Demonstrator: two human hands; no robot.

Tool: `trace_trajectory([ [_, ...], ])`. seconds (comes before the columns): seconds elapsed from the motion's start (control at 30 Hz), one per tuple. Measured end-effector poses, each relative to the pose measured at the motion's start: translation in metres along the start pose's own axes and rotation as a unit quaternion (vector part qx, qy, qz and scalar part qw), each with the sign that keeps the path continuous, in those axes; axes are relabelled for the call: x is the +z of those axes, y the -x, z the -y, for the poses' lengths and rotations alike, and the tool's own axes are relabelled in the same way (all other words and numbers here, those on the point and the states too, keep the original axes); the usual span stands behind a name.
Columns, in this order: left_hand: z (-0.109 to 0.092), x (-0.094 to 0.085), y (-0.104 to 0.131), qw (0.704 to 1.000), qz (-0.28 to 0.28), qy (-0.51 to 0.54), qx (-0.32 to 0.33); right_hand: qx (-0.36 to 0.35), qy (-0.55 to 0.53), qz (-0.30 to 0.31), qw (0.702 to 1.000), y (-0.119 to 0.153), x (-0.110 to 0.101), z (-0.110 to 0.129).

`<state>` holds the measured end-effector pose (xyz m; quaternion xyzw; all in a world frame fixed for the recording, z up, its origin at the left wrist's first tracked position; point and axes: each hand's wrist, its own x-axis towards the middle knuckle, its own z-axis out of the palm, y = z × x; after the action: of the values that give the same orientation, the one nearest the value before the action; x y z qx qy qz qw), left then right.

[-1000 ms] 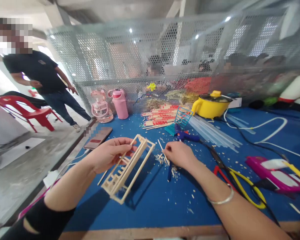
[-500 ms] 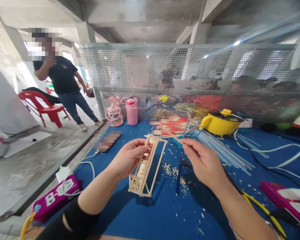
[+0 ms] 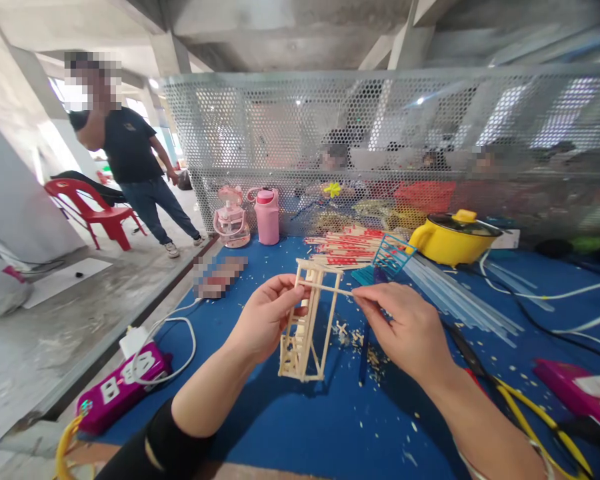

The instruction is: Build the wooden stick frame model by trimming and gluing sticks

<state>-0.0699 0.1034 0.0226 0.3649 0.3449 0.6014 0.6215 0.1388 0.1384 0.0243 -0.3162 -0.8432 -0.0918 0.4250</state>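
My left hand (image 3: pixel 265 320) is closed around the left side of a small frame (image 3: pixel 303 347) built from pale wooden sticks, held tilted above the blue tabletop. A thin wooden stick (image 3: pixel 336 290) is pinched at its right end by my right hand (image 3: pixel 405 320). This stick lies across the upper part of the frame, its other end close to my left thumb. Whether the stick touches the frame I cannot tell. Wood scraps (image 3: pixel 373 360) and a dark blue pen-like tool (image 3: pixel 365 350) lie on the table between my hands.
Behind my hands lie a pile of red-marked sticks (image 3: pixel 345 243), a blue plastic rack (image 3: pixel 395 255) and translucent rods (image 3: pixel 455 293). A yellow pot (image 3: pixel 453 243) stands at the back right, a pink bottle (image 3: pixel 267 220) at the back left. Power strips (image 3: pixel 125 383) flank me. A person (image 3: pixel 135 153) stands left.
My right hand has brought the stick left and down across the frame. The frame has turned more upright and shifted slightly right in my left hand.
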Motion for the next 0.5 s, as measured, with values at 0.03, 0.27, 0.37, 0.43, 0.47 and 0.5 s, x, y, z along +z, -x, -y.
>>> trace_trajectory([
  [0.03, 0.0007, 0.0001, 0.0003, 1.000, 0.000, 0.000, 0.003, 0.001, 0.000, -0.001, 1.000, 0.0001, 0.0002, 0.0008],
  [0.27, 0.0040, -0.0012, 0.0008, 1.000, -0.004, -0.004, -0.001, 0.001, -0.001, -0.013, 1.000, 0.0012, -0.0002, 0.0010],
  [0.37, 0.0041, -0.0015, 0.0002, 1.000, -0.002, -0.005, -0.003, 0.003, -0.005, -0.014, 1.000, 0.0015, -0.0006, -0.0011],
  [0.43, 0.0040, -0.0014, 0.0000, 1.000, -0.003, -0.004, -0.003, 0.003, -0.008, -0.012, 1.000, 0.0014, -0.0007, -0.0023],
  [0.47, 0.0041, -0.0013, -0.0001, 1.000, -0.005, -0.003, -0.003, 0.003, -0.010, -0.010, 1.000, 0.0013, -0.0008, -0.0027],
  [0.5, 0.0042, -0.0011, 0.0000, 1.000, -0.007, -0.002, -0.003, 0.004, -0.011, -0.009, 1.000, 0.0011, -0.0009, -0.0030],
])
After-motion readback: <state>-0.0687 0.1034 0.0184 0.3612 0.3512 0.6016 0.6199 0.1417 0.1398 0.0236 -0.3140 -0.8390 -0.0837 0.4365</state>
